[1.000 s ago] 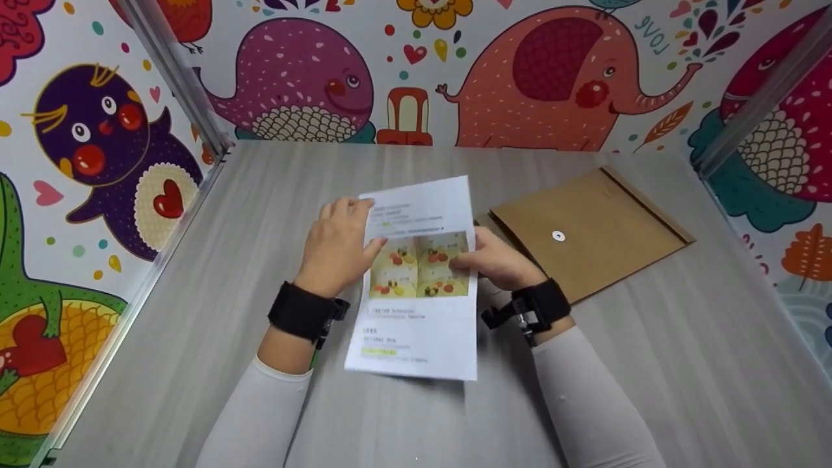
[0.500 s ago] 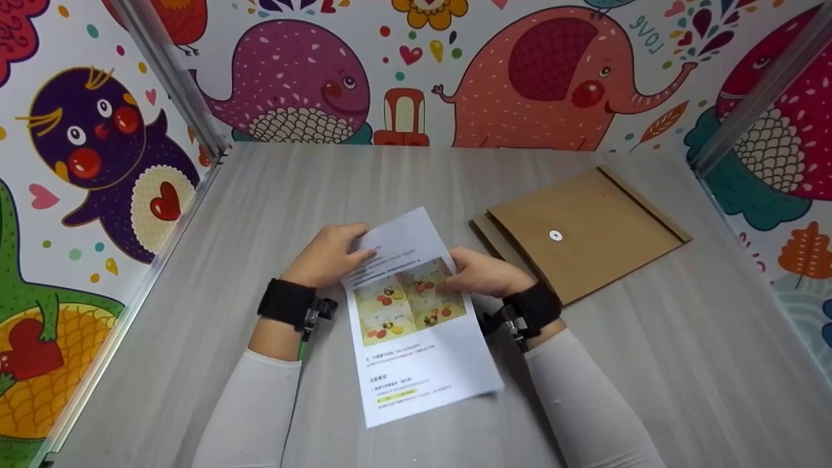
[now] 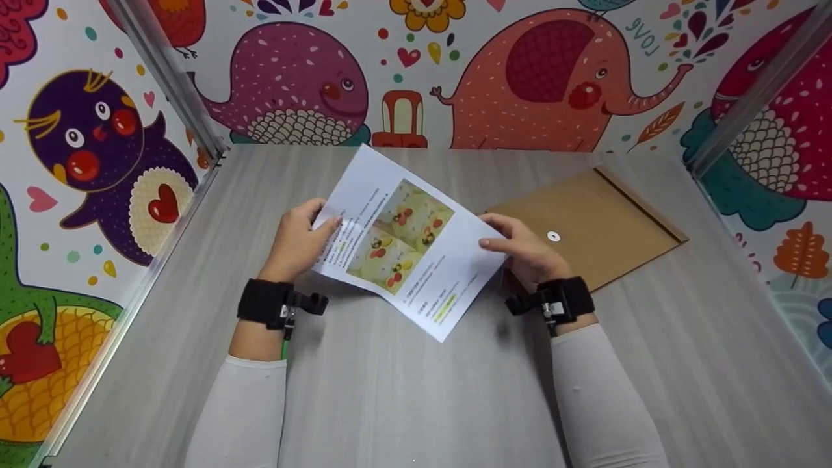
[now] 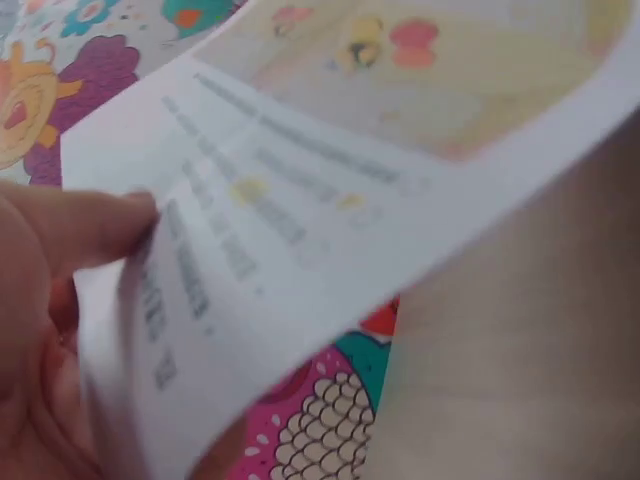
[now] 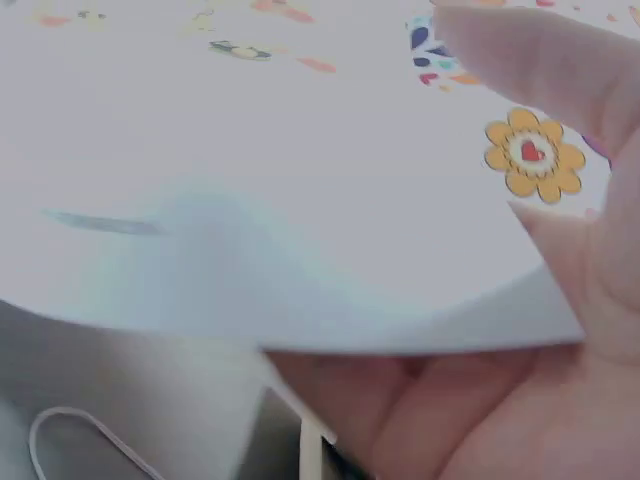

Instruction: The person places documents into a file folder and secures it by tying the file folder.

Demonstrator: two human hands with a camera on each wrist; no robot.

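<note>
A white printed sheet of paper (image 3: 406, 244) is held up above the table, slanted and slightly bowed. It carries text, yellow highlights and a yellowish four-part picture. My left hand (image 3: 299, 240) pinches its left edge, thumb on the printed face; the left wrist view shows that thumb (image 4: 100, 225) pressing the paper beside the text. At the right edge is my right hand (image 3: 523, 244), its fingers behind the sheet and its thumb on the near side. In the right wrist view the thumb (image 5: 545, 60) looks raised from the surface, and the fingers curl beneath the sheet.
A brown paper document envelope (image 3: 598, 227) with a white button lies at the table's right, partly behind my right hand. A thin white string (image 5: 80, 412) shows in the right wrist view. Cartoon-printed walls (image 3: 539, 84) border the grey table (image 3: 364, 403).
The sheet has turned counterclockwise from nearly upright to slanted. After dipping nearer me, it has risen again. My hands have moved apart, the right one reaching the sheet's lower right edge.
</note>
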